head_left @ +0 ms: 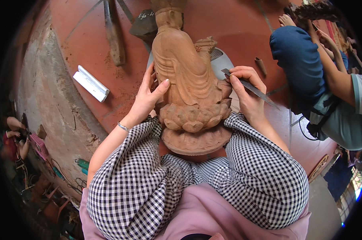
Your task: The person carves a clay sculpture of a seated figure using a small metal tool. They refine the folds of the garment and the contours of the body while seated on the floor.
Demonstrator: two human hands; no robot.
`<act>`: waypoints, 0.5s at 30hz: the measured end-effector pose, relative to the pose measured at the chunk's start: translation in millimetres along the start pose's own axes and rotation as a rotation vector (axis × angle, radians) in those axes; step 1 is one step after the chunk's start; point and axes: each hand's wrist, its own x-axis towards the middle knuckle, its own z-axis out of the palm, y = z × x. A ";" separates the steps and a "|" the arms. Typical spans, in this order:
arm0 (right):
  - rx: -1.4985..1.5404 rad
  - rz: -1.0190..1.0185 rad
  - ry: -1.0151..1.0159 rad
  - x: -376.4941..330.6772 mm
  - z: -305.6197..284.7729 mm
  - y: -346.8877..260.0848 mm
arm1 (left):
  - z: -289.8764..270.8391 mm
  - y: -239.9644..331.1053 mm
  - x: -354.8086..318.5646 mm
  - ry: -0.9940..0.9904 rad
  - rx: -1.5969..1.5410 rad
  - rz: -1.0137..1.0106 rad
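A carved brown wooden statue (185, 72) with draped robes and a lotus-petal base lies tilted away from me. Its round base (197, 140) is between my knees. My left hand (149, 94) grips the statue's left side, thumb on the robe folds and fingers partly hidden around the edge. In my right hand (247, 90) is a thin, flat, dark metal carving blade (261, 94), pinched between thumb and fingers. One end of the blade is close to the statue's right side; the other points out to the right. The statue's head is cut off by the top edge.
A wooden club (115, 38), a white wrapped packet (91, 84) and a dark block (144, 27) are on the red tiles, with wood dust around. A brown curled piece (260, 67) lies at right. Another person's knee (297, 50) is close by. Green tools (83, 165) lie at left.
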 end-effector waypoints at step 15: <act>-0.002 0.021 0.008 -5.2 -6.7 3.0 | -16.7 -74.5 19.2 0.239 0.037 -0.075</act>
